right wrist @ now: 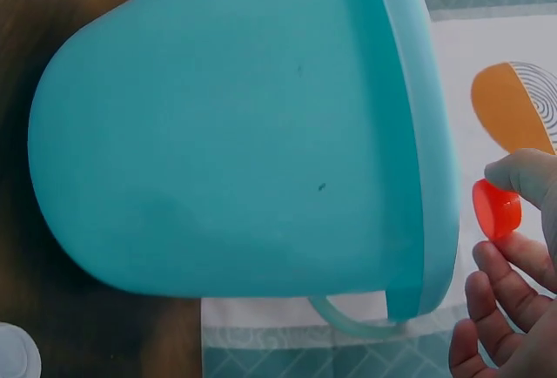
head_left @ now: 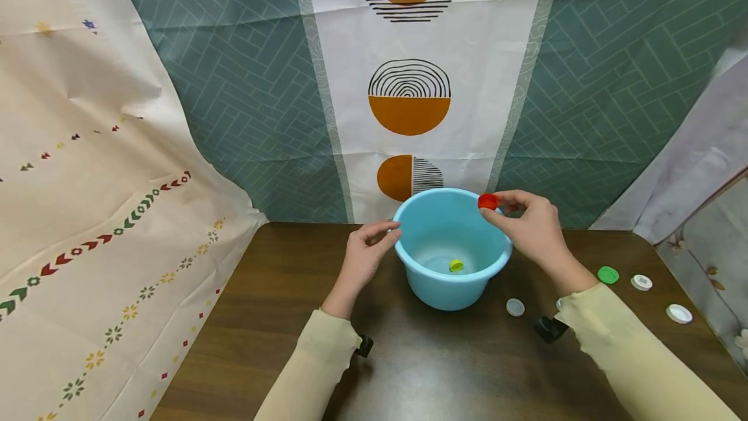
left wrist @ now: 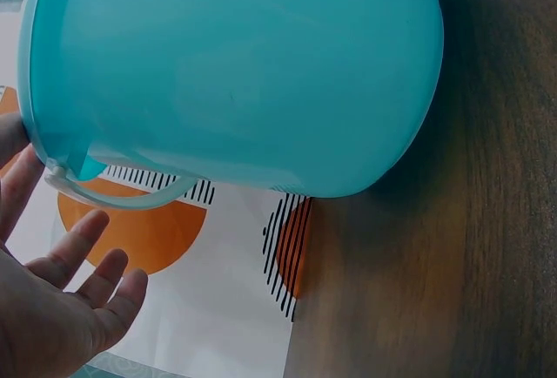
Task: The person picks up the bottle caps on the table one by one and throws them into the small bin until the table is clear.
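Note:
A light-blue plastic tub (head_left: 447, 291) stands upright on the table, a yellow-green bottle cap (head_left: 456, 266) lying on its bottom. At the tub's left rim, my left hand (head_left: 365, 252) pinches the edge between thumb and index finger; the other fingers spread loosely in the left wrist view. My right hand (head_left: 532, 226) holds a red bottle cap (head_left: 487, 201) between thumb and fingertips, above the tub's right rim. In the right wrist view the red cap (right wrist: 498, 210) is just outside the rim, its remaining fingers half curled.
On the brown table (head_left: 280, 317), right of the tub, lie a clear whitish cap (head_left: 515, 307), a green cap (head_left: 608, 275) and white caps (head_left: 680, 314). Another pale cap is partly hidden by my right sleeve. A patterned cloth (head_left: 257, 115) hangs behind the tub.

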Tool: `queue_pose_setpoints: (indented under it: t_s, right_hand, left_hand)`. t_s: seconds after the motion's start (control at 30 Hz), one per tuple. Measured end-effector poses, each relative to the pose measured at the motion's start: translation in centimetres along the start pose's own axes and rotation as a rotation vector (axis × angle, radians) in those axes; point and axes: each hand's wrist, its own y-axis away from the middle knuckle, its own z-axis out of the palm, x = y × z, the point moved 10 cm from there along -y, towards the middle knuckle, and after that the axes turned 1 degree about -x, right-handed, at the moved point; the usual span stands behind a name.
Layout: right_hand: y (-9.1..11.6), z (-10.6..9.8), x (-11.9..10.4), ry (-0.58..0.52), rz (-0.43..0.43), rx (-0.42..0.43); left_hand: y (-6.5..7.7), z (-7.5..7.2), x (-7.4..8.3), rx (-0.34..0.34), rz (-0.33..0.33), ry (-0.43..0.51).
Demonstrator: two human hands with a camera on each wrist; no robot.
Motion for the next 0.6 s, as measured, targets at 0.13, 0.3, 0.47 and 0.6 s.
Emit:
queue_pose_setpoints:
  t_s: [0.13, 0.3, 0.47, 0.6]
  right_hand:
    - [-0.1, 0.5, -0.6, -0.019, -0.003, -0.016]
    - [-0.2, 1.2, -1.1, -0.034, -0.003, -0.035]
    - [-0.3, 2.0, -1.3, -0.039, 0.009, -0.050]
    - [-0.4, 2.5, -1.3, -0.038, 0.016, -0.063]
  left_hand:
    - [0.1, 0.0, 0.1, -0.004, -0.004, -0.006]
    - [0.0, -0.1, -0.1, 0.008, -0.010, 0.007]
    - [0.0, 0.0, -0.3, 0.002, -0.015, 0.016]
    - [0.0, 0.0, -0.1, -0.004, -0.008, 0.009]
